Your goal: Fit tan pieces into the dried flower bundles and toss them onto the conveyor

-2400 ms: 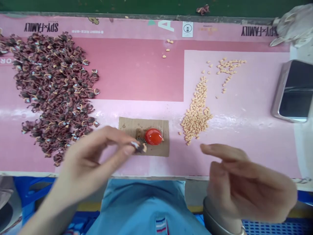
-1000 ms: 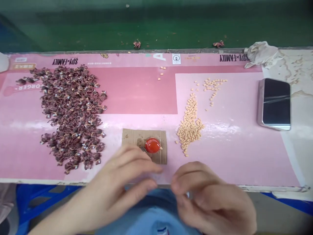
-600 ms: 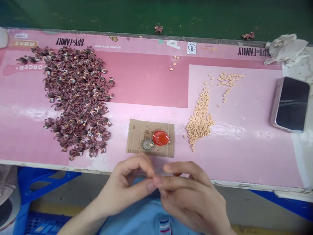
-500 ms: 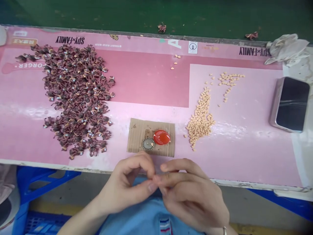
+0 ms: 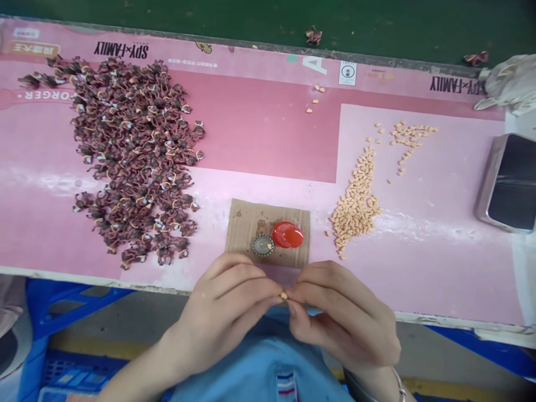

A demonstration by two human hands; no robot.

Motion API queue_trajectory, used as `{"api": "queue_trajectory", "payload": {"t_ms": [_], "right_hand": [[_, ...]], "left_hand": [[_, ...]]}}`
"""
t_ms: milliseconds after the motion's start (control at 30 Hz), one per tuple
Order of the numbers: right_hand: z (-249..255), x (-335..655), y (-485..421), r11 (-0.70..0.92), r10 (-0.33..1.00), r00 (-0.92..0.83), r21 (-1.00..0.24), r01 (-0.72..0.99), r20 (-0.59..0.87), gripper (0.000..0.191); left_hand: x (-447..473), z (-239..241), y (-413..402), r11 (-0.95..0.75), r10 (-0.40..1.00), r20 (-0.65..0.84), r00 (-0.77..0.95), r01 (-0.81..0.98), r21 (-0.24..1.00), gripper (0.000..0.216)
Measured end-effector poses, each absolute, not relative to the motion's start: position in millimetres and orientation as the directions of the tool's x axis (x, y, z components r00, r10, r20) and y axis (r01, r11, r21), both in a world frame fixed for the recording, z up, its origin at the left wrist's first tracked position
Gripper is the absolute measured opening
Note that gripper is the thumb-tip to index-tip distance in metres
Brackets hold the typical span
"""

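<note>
Between the fingertips of both hands, over the table's front edge, sits a tiny beige piece. My left hand is closed, thumb and forefinger pinching it from the left. My right hand is closed too, its fingertips on the piece from the right. Just beyond them lies a cardboard sheet bearing a shallow red dish and a crown bottle cap with a small beige bit in it. A heap of beige pieces lies to the right.
Small dark brown-red figures are piled at the left. A phone lies at the right, with crumpled white plastic behind it. Loose beige pieces and a green surface are farther back.
The fingertips of both hands have come together, and the beige piece now shows between them. The left fingers have straightened forward. The whole view has shifted slightly.
</note>
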State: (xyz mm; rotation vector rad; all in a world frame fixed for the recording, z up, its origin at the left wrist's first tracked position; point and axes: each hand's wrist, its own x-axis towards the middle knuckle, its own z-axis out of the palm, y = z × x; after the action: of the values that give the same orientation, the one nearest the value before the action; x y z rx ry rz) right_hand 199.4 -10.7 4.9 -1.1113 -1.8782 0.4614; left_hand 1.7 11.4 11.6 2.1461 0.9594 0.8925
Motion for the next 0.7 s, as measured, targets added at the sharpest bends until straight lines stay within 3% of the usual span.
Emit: {"api": "queue_trajectory", "payload": {"t_ms": [100, 233, 567, 700], "right_hand": [[-0.2, 206.4, -6.9, 0.503, 0.836, -0.138, -0.642, 0.578, 0.531, 0.020], [-11.5, 217.7, -0.6, 0.440, 0.814, -0.064, -0.539, 0.718, 0.578, 0.025], [-22.8, 214.7, 8.0, 0.430, 0.801, -0.057, -0.507, 0.747, 0.596, 0.025], [-24.2, 215.0, 9.2, 0.416, 0.802, -0.057, -0.489, 0.767, 0.594, 0.026]], "left_hand": [[-17.1, 5.8, 21.0, -0.555, 0.827, 0.304, 0.473, 0.600, 0.576, 0.012], [-47.4, -5.6, 40.9, -0.303, 0.937, 0.269, 0.224, 0.904, 0.300, 0.027], [-49.1, 0.5, 74.6, -0.060, 0.997, 0.070, 0.036, 0.916, 0.395, 0.020], [-49.6, 4.7, 80.2, 0.011, 0.989, 0.134, -0.058, 0.945, 0.328, 0.022]]}}
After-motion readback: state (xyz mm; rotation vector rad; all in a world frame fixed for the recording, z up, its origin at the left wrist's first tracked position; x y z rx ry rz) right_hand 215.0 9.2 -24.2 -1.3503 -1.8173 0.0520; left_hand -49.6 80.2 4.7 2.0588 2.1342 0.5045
